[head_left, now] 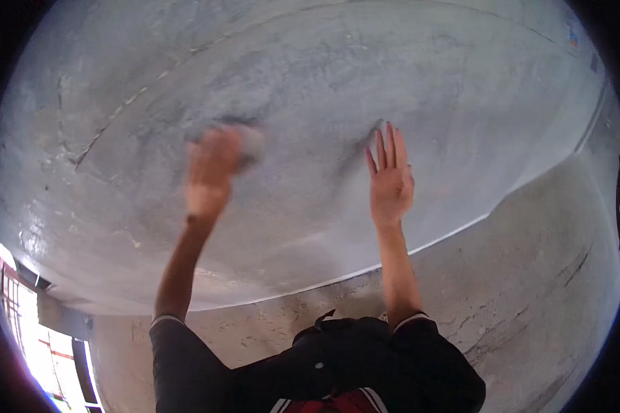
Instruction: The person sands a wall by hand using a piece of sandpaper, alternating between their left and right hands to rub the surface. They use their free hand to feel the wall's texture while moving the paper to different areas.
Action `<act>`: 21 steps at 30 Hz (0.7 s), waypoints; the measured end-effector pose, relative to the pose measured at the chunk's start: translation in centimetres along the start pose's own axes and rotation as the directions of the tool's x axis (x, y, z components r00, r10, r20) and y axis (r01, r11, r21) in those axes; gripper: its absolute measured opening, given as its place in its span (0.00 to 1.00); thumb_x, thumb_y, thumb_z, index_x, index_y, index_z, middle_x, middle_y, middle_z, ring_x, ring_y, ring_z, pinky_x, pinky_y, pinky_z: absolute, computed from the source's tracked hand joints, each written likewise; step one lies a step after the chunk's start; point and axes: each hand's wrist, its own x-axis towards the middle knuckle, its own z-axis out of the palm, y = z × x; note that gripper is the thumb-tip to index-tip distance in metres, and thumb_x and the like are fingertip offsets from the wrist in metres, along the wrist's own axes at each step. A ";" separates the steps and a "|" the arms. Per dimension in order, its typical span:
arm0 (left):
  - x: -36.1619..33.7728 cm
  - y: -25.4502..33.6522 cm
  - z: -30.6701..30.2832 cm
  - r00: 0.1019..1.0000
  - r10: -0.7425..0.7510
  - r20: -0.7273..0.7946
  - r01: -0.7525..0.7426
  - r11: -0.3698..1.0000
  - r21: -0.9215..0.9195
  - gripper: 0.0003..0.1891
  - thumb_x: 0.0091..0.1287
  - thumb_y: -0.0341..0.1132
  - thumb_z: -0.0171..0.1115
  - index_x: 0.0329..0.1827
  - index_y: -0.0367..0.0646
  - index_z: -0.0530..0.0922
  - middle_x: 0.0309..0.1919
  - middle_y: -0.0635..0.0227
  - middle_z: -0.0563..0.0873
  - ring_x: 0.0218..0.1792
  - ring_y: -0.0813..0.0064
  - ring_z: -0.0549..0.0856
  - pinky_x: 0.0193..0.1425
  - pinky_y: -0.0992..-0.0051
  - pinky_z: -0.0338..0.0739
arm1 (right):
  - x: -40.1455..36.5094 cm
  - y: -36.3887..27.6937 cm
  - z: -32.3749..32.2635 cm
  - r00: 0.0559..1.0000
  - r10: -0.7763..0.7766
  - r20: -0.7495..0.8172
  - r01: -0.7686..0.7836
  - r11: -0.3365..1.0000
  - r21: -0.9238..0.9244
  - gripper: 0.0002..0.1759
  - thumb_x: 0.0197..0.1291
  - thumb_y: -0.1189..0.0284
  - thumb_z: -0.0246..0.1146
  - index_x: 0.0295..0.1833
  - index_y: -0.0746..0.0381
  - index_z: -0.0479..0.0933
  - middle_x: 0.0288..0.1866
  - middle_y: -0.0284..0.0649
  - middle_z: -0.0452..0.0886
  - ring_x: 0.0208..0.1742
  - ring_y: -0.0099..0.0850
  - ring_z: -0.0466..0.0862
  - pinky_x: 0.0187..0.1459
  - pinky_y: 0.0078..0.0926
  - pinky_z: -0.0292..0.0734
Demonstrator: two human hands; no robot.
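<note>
My left hand (212, 168) is smeared by motion against the smooth grey surface (310, 193). Its fingers look curled, and a pale blurred object (253, 144) with dark edges shows at their right side; I cannot tell what it is. Further right, my right hand (391, 179) is raised with straight fingers slightly spread, holding nothing. A dark shadow falls on the grey surface just left of its fingertips.
A long rough seam (134, 98) crosses the grey surface at the upper left. Along its lower border runs a thin white edge (448, 237), with rough, cracked concrete (517, 275) beyond. A bright barred opening (48, 351) lies at the lower left.
</note>
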 end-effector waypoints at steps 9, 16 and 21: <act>-3.0 5.1 2.3 0.999 0.038 -0.028 -0.044 0.965 -0.257 0.29 0.64 0.20 0.53 0.69 0.51 0.67 0.71 0.73 0.66 0.73 0.70 0.58 0.74 0.55 0.53 | 0.3 1.3 -1.2 0.994 0.100 -0.038 -0.082 0.940 0.331 0.37 0.67 0.50 0.39 0.74 0.62 0.51 0.78 0.43 0.49 0.78 0.40 0.48 0.74 0.44 0.42; 4.0 -3.1 -2.6 0.932 -0.255 -0.257 0.236 0.966 -0.101 0.25 0.70 0.26 0.49 0.71 0.46 0.63 0.72 0.63 0.61 0.74 0.60 0.56 0.74 0.53 0.52 | 1.7 0.4 -1.6 0.992 0.115 -0.056 -0.110 0.990 0.094 0.28 0.68 0.58 0.44 0.68 0.63 0.63 0.72 0.48 0.62 0.72 0.42 0.62 0.70 0.42 0.56; -2.5 5.7 3.2 0.998 0.031 -0.051 -0.042 0.972 -0.232 0.26 0.67 0.26 0.52 0.70 0.47 0.65 0.71 0.64 0.63 0.73 0.63 0.59 0.75 0.52 0.50 | 3.5 1.3 -2.4 0.945 -0.228 0.236 0.316 0.828 -0.463 0.20 0.64 0.70 0.56 0.60 0.63 0.70 0.65 0.48 0.71 0.66 0.43 0.71 0.65 0.39 0.65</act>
